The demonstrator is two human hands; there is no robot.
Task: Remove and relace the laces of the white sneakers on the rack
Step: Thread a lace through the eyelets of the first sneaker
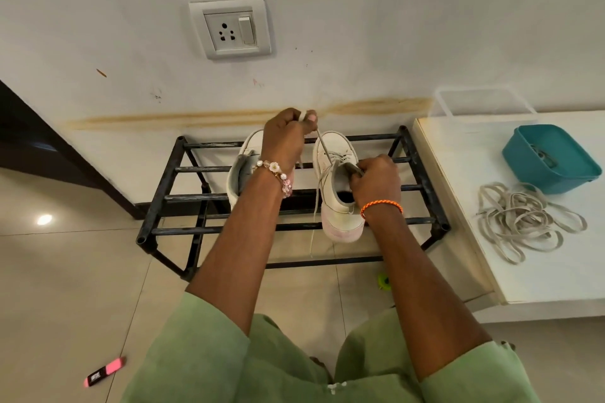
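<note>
Here, a lace (322, 149) is pinched in the closed fingers (309, 116) of the left hand (284, 137) and drawn taut above the right sneaker (337, 193). That sneaker's tongue is gripped by the right hand (376, 180). Both sneakers are set on the black rack (170, 173), the left sneaker (242, 170) partly hidden behind the left wrist. A loose lace (527, 222) is piled on the white bench (458, 206), near a teal tub (553, 160).

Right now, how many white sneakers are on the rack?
2. The left sneaker sits on the rack partly behind the left hand; the right sneaker is steadied by the right hand.
</note>
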